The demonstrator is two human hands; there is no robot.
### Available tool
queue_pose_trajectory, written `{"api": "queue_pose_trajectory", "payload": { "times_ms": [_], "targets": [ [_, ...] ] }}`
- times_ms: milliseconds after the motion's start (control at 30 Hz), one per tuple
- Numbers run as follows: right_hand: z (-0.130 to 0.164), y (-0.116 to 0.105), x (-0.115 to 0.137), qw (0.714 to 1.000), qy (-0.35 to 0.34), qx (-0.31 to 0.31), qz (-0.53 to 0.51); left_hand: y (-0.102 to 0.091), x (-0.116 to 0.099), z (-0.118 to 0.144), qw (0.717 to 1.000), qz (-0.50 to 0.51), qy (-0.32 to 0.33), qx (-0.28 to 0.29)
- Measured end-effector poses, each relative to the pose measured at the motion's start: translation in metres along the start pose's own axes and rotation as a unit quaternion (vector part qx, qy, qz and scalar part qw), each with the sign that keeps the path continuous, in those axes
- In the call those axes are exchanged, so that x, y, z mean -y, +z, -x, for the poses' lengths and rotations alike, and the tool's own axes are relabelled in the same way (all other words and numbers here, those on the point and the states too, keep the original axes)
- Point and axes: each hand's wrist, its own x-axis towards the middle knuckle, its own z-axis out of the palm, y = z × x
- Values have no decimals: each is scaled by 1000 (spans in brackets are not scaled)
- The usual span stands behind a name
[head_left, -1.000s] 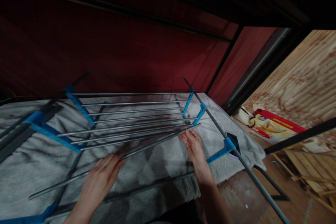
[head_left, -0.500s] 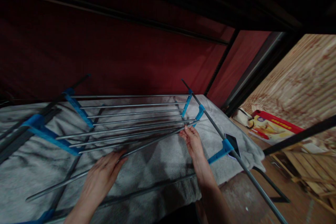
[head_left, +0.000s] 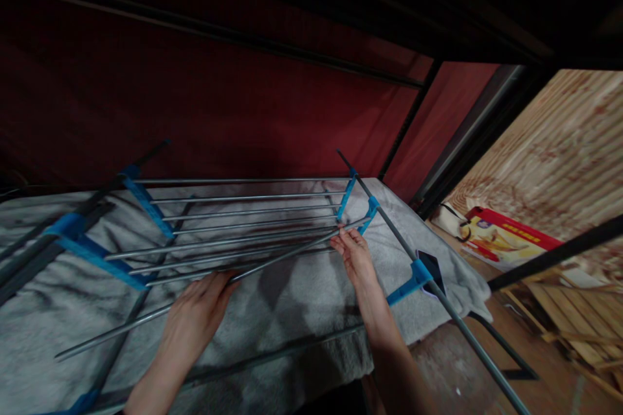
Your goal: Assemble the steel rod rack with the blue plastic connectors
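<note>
Both hands grip one thin grey metal rod: my left hand at its middle, my right hand at the end, above the grey towel. It seems light, stiff and slippery.

Close-set rails block reaching the towel.

The left hand hides the stretch of loose metal rod passing beneath it, so its grip cannot be told. The drying rack runs off the left and bottom edges. The print on the red box is too blurred to read. Both forearms are cut off at the bottom edge
</note>
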Motion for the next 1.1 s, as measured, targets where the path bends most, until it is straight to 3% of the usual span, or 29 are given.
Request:
{"api": "queue_pose_trajectory", "payload": {
  "times_ms": [433,733,1100],
  "targets": [
    [-16,2,5,1000,-9,10,14,10,1,-16,999,-21,-13,33],
    [-24,-2,3,1000,-16,9,17,19,10,-18,999,-32,13,9],
    [-29,-3,9,1000,-5,22,22,15,3,-27,1000,-23,14,-11]
  ]
}}
